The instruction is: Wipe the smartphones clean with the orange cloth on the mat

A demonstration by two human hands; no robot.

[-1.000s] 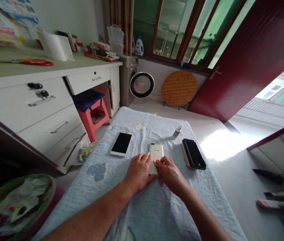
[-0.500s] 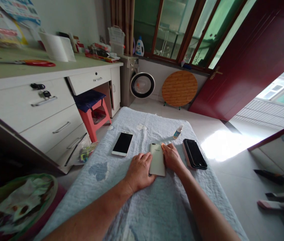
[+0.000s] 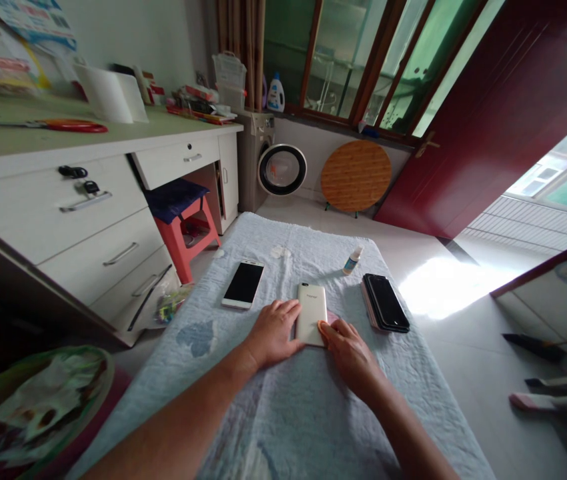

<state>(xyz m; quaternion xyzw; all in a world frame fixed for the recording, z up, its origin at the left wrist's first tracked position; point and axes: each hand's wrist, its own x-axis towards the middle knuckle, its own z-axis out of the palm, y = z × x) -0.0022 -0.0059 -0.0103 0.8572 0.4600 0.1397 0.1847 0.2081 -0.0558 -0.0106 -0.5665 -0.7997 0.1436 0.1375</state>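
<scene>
Head view: on the towel [image 3: 288, 413] our left hand [image 3: 272, 331] lies flat, fingers steadying the face-down white phone [image 3: 312, 310]. Our right hand [image 3: 351, 350] presses a pink cloth [image 3: 332, 315] at its lower right edge, grip unclear. We judge the wiping midway. Farther off, a second phone [image 3: 242, 283], black phones [image 3: 386, 303] and a bottle [image 3: 352, 261] lie untouched.
</scene>
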